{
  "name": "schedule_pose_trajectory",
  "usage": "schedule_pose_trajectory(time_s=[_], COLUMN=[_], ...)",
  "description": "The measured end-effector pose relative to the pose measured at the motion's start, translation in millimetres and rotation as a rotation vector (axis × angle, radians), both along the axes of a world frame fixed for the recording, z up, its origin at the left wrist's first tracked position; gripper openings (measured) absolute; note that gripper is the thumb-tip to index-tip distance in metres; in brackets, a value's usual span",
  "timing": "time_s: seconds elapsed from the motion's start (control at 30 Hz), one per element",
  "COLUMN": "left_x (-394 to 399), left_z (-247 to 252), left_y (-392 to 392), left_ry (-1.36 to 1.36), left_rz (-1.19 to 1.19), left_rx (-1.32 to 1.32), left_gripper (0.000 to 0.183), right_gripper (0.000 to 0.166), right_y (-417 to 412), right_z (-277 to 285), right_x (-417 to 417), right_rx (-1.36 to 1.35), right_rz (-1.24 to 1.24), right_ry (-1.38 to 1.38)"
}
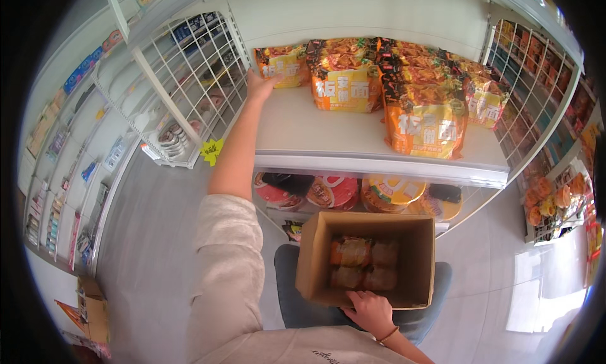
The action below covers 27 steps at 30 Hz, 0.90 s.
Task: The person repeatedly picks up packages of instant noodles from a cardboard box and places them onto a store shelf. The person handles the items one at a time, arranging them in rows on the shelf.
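Observation:
My left hand reaches to the back left of a white shelf. Its thumb lies over the front of an orange noodle packet and its fingers are along the packet's left side, partly hidden. To the right stand more orange-and-black noodle packets in rows running front to back. With my right hand I grip the near rim of an open cardboard box, which rests on my lap. Several similar packets lie in the bottom of the box.
Wire grid panels close off both shelf ends. A raised metal lip runs along the front, with a yellow star-shaped tag at its left. Below sit noodle bowls. Another stocked shelf unit and a carton stand left.

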<state>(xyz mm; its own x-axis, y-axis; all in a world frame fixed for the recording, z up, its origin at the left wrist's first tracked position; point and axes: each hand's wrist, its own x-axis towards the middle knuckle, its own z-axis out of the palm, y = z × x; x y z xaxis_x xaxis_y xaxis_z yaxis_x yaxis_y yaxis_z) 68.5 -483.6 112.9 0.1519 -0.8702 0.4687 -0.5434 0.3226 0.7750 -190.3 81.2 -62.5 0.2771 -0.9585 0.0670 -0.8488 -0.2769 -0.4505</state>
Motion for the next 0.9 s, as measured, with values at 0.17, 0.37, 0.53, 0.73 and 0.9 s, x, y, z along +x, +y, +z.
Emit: schedule_pose_trajectory(time_s=[0.17,0.37,0.53,0.73,0.9], left_x=[21,10,28,65,89], left_z=[-8,15,18,28,22], left_y=[-28,14,68,129,239], left_ry=[0.055,0.117,0.143,0.197,0.283], left_rz=[0.068,-0.073,-0.094,-0.103,-0.1], left_rx=[-0.033,0.416,0.139,-0.122,-0.243], left_gripper=[0.122,0.053,0.04,0.044,0.058], right_gripper=[0.029,0.03,0.029,0.03,0.03], right_y=[2,0,0,1,2], right_z=[-1,-3,1,-12,-3], right_x=[1,-6,-5,-6,-5], right_rx=[0.046,0.034,0.072,-0.027,-0.052], right_rz=[0.027,0.016,0.044,0.063,0.078], right_ry=[0.014,-0.085,-0.105,-0.123,-0.145])
